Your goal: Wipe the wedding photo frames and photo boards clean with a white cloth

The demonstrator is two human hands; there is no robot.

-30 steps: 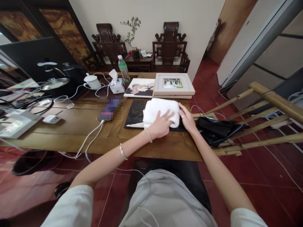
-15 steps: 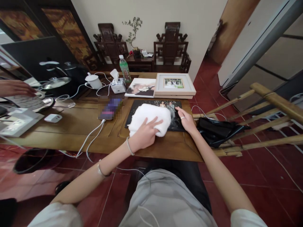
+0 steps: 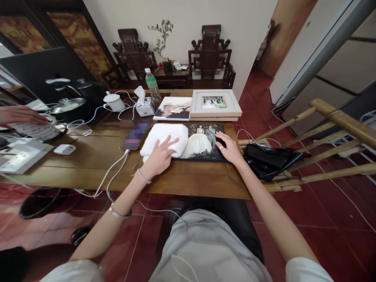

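Note:
My left hand (image 3: 160,156) lies on a folded white towel (image 3: 164,135), some fingers spread over its top and others bent at its near right edge. The towel covers the left part of a dark photo print (image 3: 202,143) showing a couple in a white gown and grey suit. At the print's right edge rests my right hand (image 3: 230,149), wearing a ring, its fingers apart and touching the picture. The print lies flat on the wooden table (image 3: 199,180).
Behind the print lie a pale framed photo (image 3: 216,102) and another print (image 3: 173,109). A charging phone (image 3: 135,135), tissue box (image 3: 145,107), green bottle (image 3: 152,86) and white lidded cup (image 3: 114,102) stand leftward. Another person's hand (image 3: 25,115) is far left. A black bag (image 3: 264,158) hangs right.
My left hand has slid the towel leftward across the print, uncovering the couple. The fingers of my right hand have spread farther apart at the right edge.

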